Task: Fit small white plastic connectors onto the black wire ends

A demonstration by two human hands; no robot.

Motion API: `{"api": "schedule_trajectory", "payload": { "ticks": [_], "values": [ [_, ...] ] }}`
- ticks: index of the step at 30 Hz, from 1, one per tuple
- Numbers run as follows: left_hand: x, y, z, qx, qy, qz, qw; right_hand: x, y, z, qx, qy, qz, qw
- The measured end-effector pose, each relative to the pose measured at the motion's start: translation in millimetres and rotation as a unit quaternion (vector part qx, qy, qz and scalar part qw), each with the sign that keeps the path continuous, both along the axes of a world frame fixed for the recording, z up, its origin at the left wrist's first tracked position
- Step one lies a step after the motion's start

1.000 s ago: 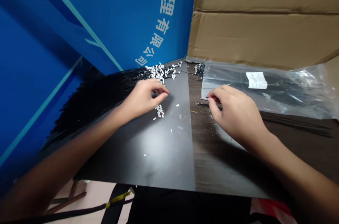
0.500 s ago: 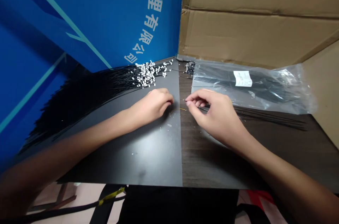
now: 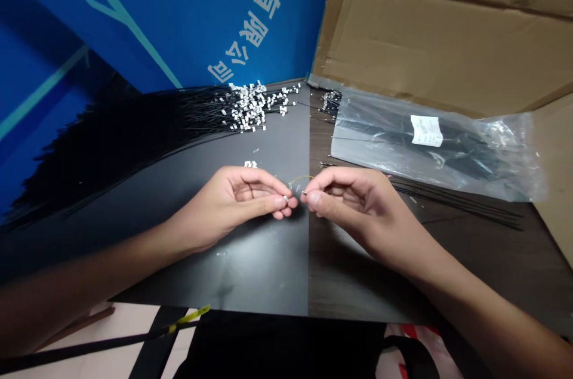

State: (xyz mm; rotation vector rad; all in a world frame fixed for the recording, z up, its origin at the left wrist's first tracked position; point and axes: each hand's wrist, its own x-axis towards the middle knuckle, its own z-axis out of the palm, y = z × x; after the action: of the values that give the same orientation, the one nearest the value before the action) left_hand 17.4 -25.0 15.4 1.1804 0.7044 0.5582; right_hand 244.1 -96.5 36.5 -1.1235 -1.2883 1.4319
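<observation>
My left hand pinches a tiny white connector piece between thumb and forefinger over the black mat. My right hand faces it, its fingertips pinched on the end of a thin black wire that runs off to the right. The two pinches almost touch. Behind the hands lies a heap of small white connectors on the ends of a fan of black wires. A few loose white pieces lie just beyond my left hand.
A clear plastic bag of black wires with a white label lies at the right on the dark wood table. More loose black wires run in front of it. A blue board and cardboard wall the back.
Both hands have lifted off the surface and come together at the middle, the left now holding a white piece, the right a wire end. The view has shifted slightly.
</observation>
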Motion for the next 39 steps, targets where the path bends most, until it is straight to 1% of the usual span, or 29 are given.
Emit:
{"api": "schedule_trajectory", "payload": {
  "ticks": [5, 11, 17, 22, 27, 33, 39],
  "values": [
    [5, -6, -1.9, -0.075, -0.022, 0.026, 0.997, 0, 0, -4.4, -0.019, 0.008, 0.03, 0.999],
    [5, -12, -4.1, -0.112, -0.021, 0.033, 0.993, -4, -3, -5.5, 0.026, -0.107, -0.003, 0.994],
    [4, -14, -3.2, -0.09, -0.013, 0.052, 0.994, -3, -5, -4.0, 0.069, -0.185, -0.003, 0.98],
    [4, -12, -3.6, -0.088, 0.009, 0.05, 0.995, -3, -7, -2.6, 0.079, -0.216, 0.01, 0.973],
    [3, -11, -6.1, -0.07, 0.023, 0.038, 0.997, -2, -7, -0.1, 0.092, -0.25, 0.02, 0.964],
    [-1, -11, -7.4, -0.038, 0.049, 0.028, 0.998, -2, -9, -0.6, 0.105, -0.273, 0.019, 0.956],
    [0, -13, -3.8, -0.007, 0.064, 0.023, 0.998, -3, -11, -0.3, 0.112, -0.275, 0.018, 0.955]
  ]
}}
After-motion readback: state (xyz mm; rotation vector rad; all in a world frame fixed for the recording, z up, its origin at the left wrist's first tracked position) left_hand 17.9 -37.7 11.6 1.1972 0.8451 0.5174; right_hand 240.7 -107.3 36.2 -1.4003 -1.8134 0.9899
